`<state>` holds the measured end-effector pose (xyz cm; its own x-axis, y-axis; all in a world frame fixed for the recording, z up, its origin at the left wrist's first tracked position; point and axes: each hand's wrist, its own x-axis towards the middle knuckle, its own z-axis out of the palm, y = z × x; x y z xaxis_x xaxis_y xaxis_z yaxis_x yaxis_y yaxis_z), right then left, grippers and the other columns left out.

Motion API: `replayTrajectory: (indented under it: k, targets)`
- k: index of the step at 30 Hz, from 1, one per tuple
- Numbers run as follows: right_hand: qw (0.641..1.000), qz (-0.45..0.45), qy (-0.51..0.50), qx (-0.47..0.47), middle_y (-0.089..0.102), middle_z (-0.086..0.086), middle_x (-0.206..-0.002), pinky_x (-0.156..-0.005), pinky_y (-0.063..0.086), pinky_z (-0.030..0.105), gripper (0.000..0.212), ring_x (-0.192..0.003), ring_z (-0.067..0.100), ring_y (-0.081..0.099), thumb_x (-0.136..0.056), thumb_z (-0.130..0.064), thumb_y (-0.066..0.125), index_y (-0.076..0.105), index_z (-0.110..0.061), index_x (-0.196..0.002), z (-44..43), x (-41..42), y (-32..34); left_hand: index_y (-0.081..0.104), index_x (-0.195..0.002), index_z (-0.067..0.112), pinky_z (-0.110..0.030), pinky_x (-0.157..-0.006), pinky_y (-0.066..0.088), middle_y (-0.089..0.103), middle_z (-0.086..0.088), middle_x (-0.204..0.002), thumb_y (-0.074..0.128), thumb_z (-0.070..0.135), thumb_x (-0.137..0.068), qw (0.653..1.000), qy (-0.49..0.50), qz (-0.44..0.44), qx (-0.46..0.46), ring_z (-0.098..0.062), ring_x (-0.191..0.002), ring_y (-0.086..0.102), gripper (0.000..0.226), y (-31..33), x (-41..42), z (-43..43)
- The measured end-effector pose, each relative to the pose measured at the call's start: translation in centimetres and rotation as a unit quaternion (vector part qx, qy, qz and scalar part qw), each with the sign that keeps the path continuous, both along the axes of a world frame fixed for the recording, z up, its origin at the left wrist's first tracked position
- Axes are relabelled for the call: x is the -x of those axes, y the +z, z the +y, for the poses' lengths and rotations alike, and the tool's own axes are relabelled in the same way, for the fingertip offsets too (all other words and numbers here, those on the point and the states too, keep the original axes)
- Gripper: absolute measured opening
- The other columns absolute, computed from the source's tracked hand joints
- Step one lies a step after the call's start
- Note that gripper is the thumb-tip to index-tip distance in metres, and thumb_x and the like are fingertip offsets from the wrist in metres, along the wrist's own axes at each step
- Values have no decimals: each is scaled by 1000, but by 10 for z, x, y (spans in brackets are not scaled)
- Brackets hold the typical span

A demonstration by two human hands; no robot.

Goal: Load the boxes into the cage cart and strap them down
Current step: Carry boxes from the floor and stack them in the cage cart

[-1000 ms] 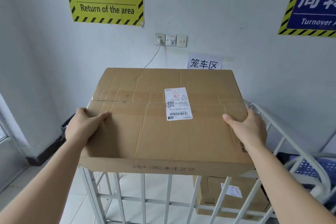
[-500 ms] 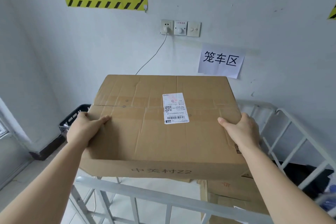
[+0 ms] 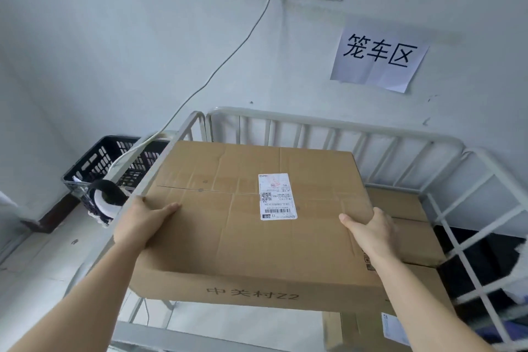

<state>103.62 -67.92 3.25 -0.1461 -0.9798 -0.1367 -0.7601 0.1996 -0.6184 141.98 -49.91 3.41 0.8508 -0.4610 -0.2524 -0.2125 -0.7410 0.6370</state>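
The cardboard box (image 3: 257,223) is being held level over the cage cart (image 3: 328,123). Its far end is lying within the left and back rails and its near end is overhanging the front rail. Whether its underside is resting on anything cannot be told.

The left hand (image 3: 140,223) is gripping the left edge and the right hand (image 3: 371,231) the right edge. They are well apart, each with its thumb lying on the top face and its other fingers going out of sight down the side.

The top face is showing creases and dents around the shipping label (image 3: 275,197), so the board is judged soft. The box is wide and shallow, awkward rather than plainly heavy (weight cannot be read from here). The best hold is judged to be low on the two side edges, clear of the flap seam.

The cart is already holding a second brown box (image 3: 408,226), lying lower and to the right and partly covered by the held one. More cardboard is showing beneath it.

A dark cloth (image 3: 480,263) is showing through the right-hand grid; inside or outside cannot be told. A black crate (image 3: 108,163) is standing left of the cart, its contents unreadable. No strap is crossing the boxes.
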Motion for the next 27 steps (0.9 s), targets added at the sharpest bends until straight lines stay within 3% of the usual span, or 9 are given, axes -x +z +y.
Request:
replayTrajectory:
  k: [4,8,15,23,27]
  targets:
    - [998,19,-29,-54,54,11,-126,-85,45,42,70,-121,33,49,-73,-53,75,54,-10,-125,-2,-18,-42,35,-143,17,-38,-81,48,53,-9,-136,72,62,-72,999,-16,20,-37,-33,-115,55,92,-39,-23,-16]
    - [994,31,-50,-93,55,13,-128,-91,47,46,71,-121,34,49,-72,-50,77,53,-8,-124,1,-28,-79,37,-142,16,-37,-78,44,56,-9,-131,74,57,-72,996,-26,53,-63,-33,-113,56,89,-76,-35,-24]
    - [985,50,-49,-157,49,18,-136,-102,40,47,82,-130,36,41,-76,-44,78,43,-4,-138,1,-32,-143,42,-135,12,-44,-89,48,61,-11,-122,81,49,-69,989,-12,106,-105,-32,-109,58,85,-142,-41,-21]
    - [974,67,-50,-212,42,18,-145,-108,34,49,90,-136,35,35,-77,-43,77,34,-4,-146,6,-31,-221,40,-137,11,-40,-89,43,55,-13,-131,81,36,-73,979,4,143,-147,-33,-116,53,80,-221,-36,-16]
    - [964,101,-45,-242,46,19,-141,-103,41,50,91,-132,37,42,-76,-47,77,36,-3,-144,10,-27,-258,39,-136,6,-41,-87,45,52,-16,-131,84,29,-71,973,18,157,-166,-36,-115,52,82,-262,-35,-16]
